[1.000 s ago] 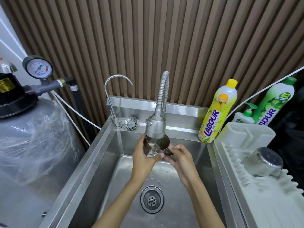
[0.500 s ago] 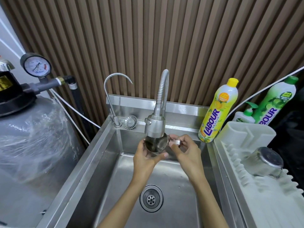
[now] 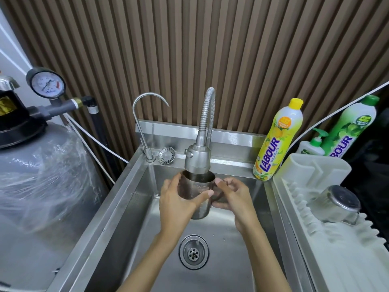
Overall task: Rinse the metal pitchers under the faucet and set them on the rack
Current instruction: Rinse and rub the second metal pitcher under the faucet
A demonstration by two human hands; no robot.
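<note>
Rinsing pitcher upright at frame centre, mouth just under faucet head, likely to fill | left hand wraps its body | right hand curls round its handle side, steadying | second pitcher drains on rack, right.

Brown vertical-slat wall behind; grey plastic-wrapped tank at left, pressure gauge above it; even light.
</note>
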